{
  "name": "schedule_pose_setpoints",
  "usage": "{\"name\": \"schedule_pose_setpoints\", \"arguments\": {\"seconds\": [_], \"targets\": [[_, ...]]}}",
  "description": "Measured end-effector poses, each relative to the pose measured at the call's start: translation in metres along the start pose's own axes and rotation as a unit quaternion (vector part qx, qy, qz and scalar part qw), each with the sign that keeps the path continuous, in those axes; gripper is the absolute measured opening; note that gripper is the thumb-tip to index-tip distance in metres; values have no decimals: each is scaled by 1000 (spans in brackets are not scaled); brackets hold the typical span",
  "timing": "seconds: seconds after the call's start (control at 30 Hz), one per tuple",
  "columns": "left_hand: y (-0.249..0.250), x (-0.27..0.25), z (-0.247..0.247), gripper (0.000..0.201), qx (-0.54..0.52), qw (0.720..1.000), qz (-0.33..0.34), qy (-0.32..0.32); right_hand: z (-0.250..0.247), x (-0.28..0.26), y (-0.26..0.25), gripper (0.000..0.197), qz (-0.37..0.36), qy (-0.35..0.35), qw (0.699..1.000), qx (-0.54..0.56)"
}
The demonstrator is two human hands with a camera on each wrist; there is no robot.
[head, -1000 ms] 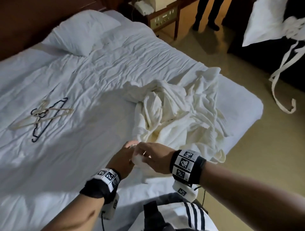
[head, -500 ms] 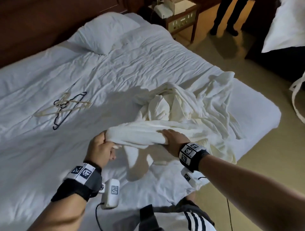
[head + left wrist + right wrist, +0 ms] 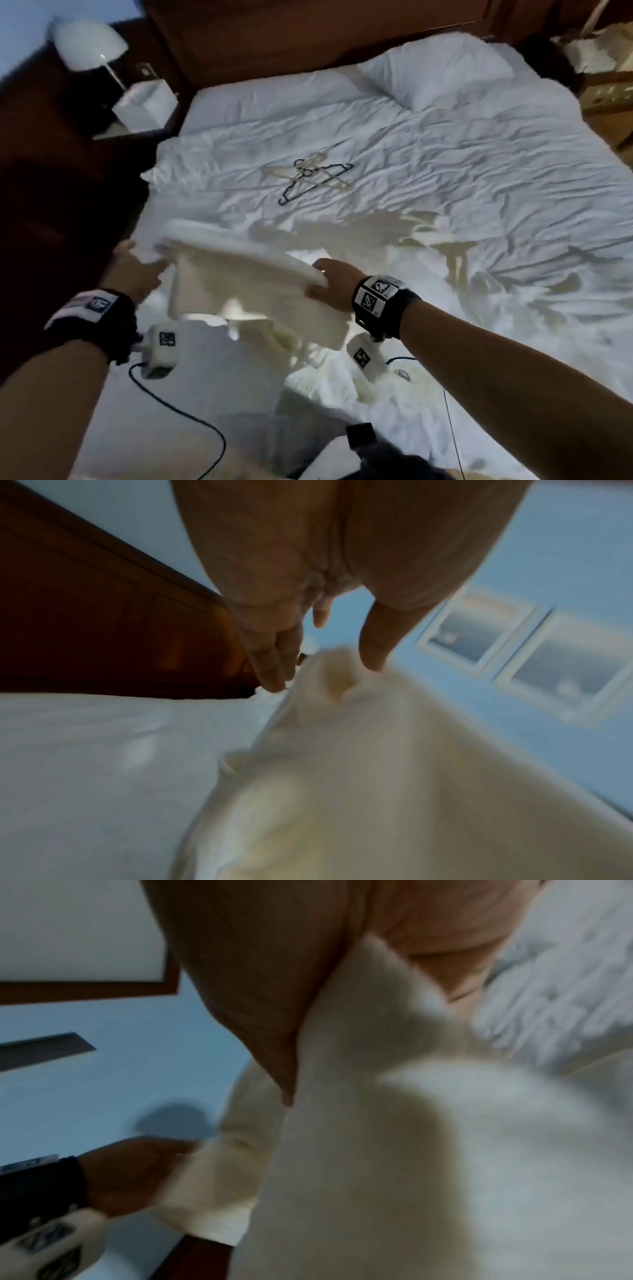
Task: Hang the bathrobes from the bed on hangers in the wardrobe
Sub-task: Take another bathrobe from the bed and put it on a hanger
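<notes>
Head view shows the left hand [image 3: 132, 270] and the right hand [image 3: 330, 286] both gripping a cream bathrobe [image 3: 246, 284] stretched between them above the near part of the bed [image 3: 479, 178], with tangled hangers [image 3: 313, 178] lying farther off on the sheet.

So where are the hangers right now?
In the head view the hangers lie in a small tangle on the white bed, mid-mattress, beyond the bathrobe held in both hands, below the pillow.
</notes>
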State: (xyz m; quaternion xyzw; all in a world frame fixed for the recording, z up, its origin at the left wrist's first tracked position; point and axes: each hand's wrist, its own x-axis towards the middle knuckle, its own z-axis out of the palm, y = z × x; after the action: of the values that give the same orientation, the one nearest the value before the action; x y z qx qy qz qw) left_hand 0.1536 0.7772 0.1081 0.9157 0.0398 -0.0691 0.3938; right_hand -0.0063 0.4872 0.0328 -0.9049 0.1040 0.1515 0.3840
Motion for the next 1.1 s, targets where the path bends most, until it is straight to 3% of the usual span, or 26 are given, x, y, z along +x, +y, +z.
{"name": "schedule_pose_setpoints", "arguments": {"seconds": [0.07, 0.13, 0.23, 0.33, 0.5, 0.7, 0.73, 0.77, 0.83, 0.87, 0.9, 1.0, 1.1], "targets": [[-67, -5, 14, 77, 87, 989, -71, -101, 40, 11, 5, 52, 26, -44, 998, 33], [-113, -29, 32, 73, 133, 964, -103, -206, 71, 18, 12, 48, 65, -72, 993, 74], [-145, -58, 61, 73, 149, 934, -87, -312, 97, 28, 24, 41, 100, -87, 990, 52], [-183, -62, 90, 65, 191, 917, -90, -339, 107, 36, 33, 35, 122, -118, 986, -7], [-190, -61, 131, 66, 176, 909, -105, -362, 112, 44, 49, 29, 142, -177, 971, -69], [-183, -51, 196, 107, 157, 885, -188, -395, 110, 74, 75, 41, 119, -241, 950, -159], [-185, -47, 211, 103, 130, 887, -219, -386, 107, 82, 79, 43, 119, -247, 947, -169], [-191, -40, 228, 95, 132, 887, -203, -393, 103, 92, 84, 43, 120, -249, 945, -173], [-163, -15, 242, 50, 48, 898, -251, -359, 89, 115, 90, 41, 120, -254, 943, -177], [-141, 2, 245, 22, 26, 917, -255, -307, 79, 127, 91, 41, 114, -256, 943, -181], [-122, 27, 251, 20, 0, 928, -273, -256, 67, 143, 93, 41, 111, -256, 943, -182], [-47, 111, 257, 18, -155, 953, -219, -137, 25, 198, 94, 37, 97, -197, 960, -174], [20, 188, 245, 26, -341, 916, -179, -116, -16, 263, 96, 32, 96, -94, 983, -124]]}}
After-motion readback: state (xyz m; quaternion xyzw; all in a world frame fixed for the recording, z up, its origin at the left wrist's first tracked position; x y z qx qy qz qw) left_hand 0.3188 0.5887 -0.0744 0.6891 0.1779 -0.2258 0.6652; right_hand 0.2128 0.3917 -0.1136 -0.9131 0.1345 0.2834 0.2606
